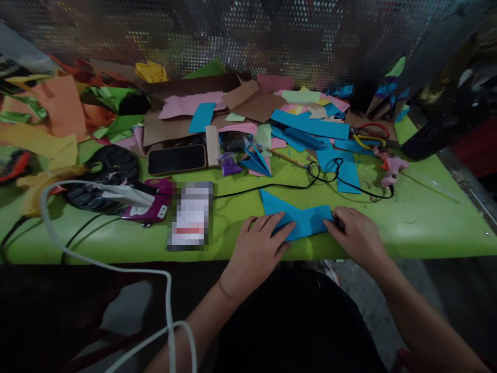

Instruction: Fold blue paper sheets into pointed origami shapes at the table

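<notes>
Two hands at folded blue paper (308, 223), which lies near the front edge of the worktop (438, 223), right of its middle. Left hand (258, 246): laid over the left end of the paper, palm down, fingers extended and slightly apart. Right hand (355, 233): curled at the right end, thumb on the paper; whether thumb and fingers pinch the sheet cannot be told. For sound work, the left fingers should bear down evenly, edges should be aligned before the crease is pressed, and the paper is best kept fully on the flat, since the worktop rounds off at its front edge. Containers, outward to the left: toward the front edge, beyond a phone (190, 215), a purple tissue pack (145, 217) with white tissue (130, 196) rising from its top; behind the paper, a small clear bag (232, 165) with purple contents; nearer the left end, a black segmented tray (103, 181), too dark for its contents to be read.
</notes>
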A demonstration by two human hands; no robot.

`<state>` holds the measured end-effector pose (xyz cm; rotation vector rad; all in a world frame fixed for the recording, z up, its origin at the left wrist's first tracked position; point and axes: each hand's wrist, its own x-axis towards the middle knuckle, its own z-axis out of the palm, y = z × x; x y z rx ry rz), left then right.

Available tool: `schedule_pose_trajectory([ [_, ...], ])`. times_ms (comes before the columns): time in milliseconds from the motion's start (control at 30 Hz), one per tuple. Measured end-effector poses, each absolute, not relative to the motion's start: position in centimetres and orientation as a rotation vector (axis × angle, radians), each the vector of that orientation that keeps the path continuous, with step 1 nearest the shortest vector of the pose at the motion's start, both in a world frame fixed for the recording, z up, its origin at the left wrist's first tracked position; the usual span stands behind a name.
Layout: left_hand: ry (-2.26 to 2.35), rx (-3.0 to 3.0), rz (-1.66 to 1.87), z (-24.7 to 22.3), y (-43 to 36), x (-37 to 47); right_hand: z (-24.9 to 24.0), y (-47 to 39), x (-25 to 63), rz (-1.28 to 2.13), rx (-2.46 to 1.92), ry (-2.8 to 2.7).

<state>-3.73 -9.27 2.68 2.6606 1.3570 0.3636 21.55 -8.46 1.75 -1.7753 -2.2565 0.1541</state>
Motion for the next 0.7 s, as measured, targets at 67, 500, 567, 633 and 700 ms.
schedule_pose_trajectory([
  [67, 1.373, 2.659, 0.355, 2.8, -9.4, -3.5, 1.7, -8.4, 21.5, 0.137, -1.794, -2.250],
  [500, 1.166, 2.849, 0.557, 0.9, -10.7, -1.6, 1.7, -8.3, 21.3, 0.088, -1.839, -2.277],
  [567, 1.142, 2.859, 0.547, 0.9, -11.4, -1.1, 1.7, -8.3, 21.3, 0.078, -1.833, -2.278],
  [633, 1.130, 2.846, 0.518, 0.8, -12.0, -0.7, 1.6, -8.4, 21.2, 0.072, -1.837, -2.275],
  [700, 1.125, 2.824, 0.465, 0.6, -12.3, -0.5, 1.6, -8.4, 21.1, 0.064, -1.850, -2.268],
])
